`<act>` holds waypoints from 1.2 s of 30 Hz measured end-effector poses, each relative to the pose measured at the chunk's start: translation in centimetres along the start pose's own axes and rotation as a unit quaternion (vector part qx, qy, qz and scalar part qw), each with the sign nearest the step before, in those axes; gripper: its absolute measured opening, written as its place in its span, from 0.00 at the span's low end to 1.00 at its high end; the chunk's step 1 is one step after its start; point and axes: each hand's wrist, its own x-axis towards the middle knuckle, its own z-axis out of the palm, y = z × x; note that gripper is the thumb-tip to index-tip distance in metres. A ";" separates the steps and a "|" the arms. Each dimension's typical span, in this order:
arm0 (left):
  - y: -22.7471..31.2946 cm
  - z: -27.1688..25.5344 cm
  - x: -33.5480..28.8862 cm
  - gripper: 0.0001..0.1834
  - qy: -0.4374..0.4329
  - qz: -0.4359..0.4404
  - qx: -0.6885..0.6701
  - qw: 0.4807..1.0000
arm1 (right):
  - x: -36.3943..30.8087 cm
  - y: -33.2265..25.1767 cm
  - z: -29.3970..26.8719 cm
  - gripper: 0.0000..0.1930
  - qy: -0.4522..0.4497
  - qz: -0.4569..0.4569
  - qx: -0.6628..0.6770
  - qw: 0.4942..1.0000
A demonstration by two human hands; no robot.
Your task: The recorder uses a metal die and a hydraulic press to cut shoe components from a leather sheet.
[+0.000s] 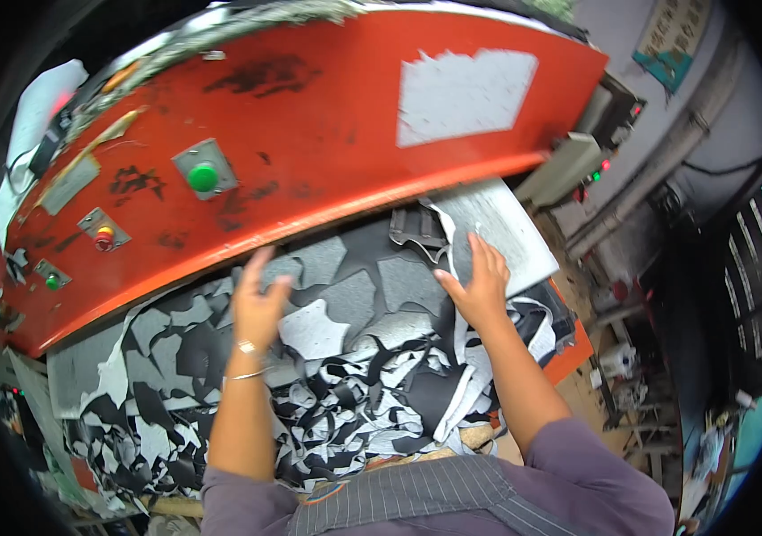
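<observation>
My left hand [258, 308], with a bracelet at its wrist, is above the grey and black sheet pieces at the press's front edge. Its thumb and fingers are apart and hold nothing I can see. A pale cut piece [314, 329] lies just to its right. My right hand [481, 290] is open too, thumb spread from the fingers, over the right part of the board [519, 234]. Beside its fingertips runs a narrow white-edged offcut strip [446, 228]. A dark metal frame, apparently a cutting die [418, 230], sits left of that hand, partly under the press edge.
The orange press beam [327, 116] spans the far side, carrying a green button [203, 177] and a red knob [104, 238]. A heap of black and white scraps [336, 402] lies between the board and my body. A control box [559, 170] stands at the right end.
</observation>
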 end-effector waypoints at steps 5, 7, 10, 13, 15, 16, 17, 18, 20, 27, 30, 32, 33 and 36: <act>-8.3 -19.8 -3.2 0.32 0.369 -0.078 -0.022 0.926 | -0.3 -11.3 -1.0 0.34 -0.089 -0.064 0.243 0.964; -9.8 -25.7 -3.7 0.39 0.441 -0.076 0.079 0.891 | 1.0 -18.4 -2.1 0.36 -0.117 -0.059 0.332 0.934; -10.7 -33.5 -4.4 0.46 0.578 -0.050 0.246 0.776 | 3.0 -26.4 -2.8 0.35 -0.043 -0.133 0.385 0.912; -10.4 -38.5 -6.1 0.39 0.486 -0.033 0.217 0.846 | 4.8 -30.6 -1.7 0.23 -0.025 -0.111 0.243 0.963; -10.6 -43.7 -12.8 0.36 0.387 -0.048 0.259 0.884 | 1.8 -31.0 -1.9 0.24 -0.047 -0.133 0.311 0.940; -10.5 -41.7 -13.8 0.36 0.379 -0.047 0.246 0.891 | 0.3 -29.6 -1.9 0.24 -0.042 -0.128 0.296 0.946; -9.7 -37.3 -13.8 0.34 0.333 -0.043 0.160 0.928 | -1.4 -27.0 -2.3 0.25 -0.076 -0.127 0.325 0.934; -8.1 -34.0 -15.5 0.32 0.292 -0.044 0.085 0.952 | -3.8 -25.3 -3.1 0.26 -0.115 -0.128 0.367 0.914; -4.0 -27.5 -19.6 0.17 0.088 -0.193 0.172 0.962 | -9.2 -21.5 -4.7 0.26 -0.280 -0.180 0.217 0.918; 5.7 -4.6 -33.9 0.08 -0.109 0.065 0.166 0.978 | -24.5 -13.6 -8.4 0.23 -0.352 -0.345 0.069 0.867; 5.1 -2.5 -34.7 0.04 -0.059 0.044 0.226 0.971 | -25.0 -14.0 -8.3 0.17 -0.326 -0.306 0.060 0.892; 5.4 -2.1 -34.4 0.05 -0.053 0.032 0.227 0.972 | -24.7 -13.8 -8.2 0.21 -0.330 -0.303 0.045 0.893; 5.6 -2.2 -34.0 0.05 -0.048 0.031 0.225 0.973 | -24.4 -13.8 -8.1 0.20 -0.327 -0.301 0.045 0.895; 5.5 -2.0 -33.7 0.06 -0.054 0.018 0.205 0.977 | -24.0 -13.5 -7.9 0.19 -0.340 -0.300 0.054 0.890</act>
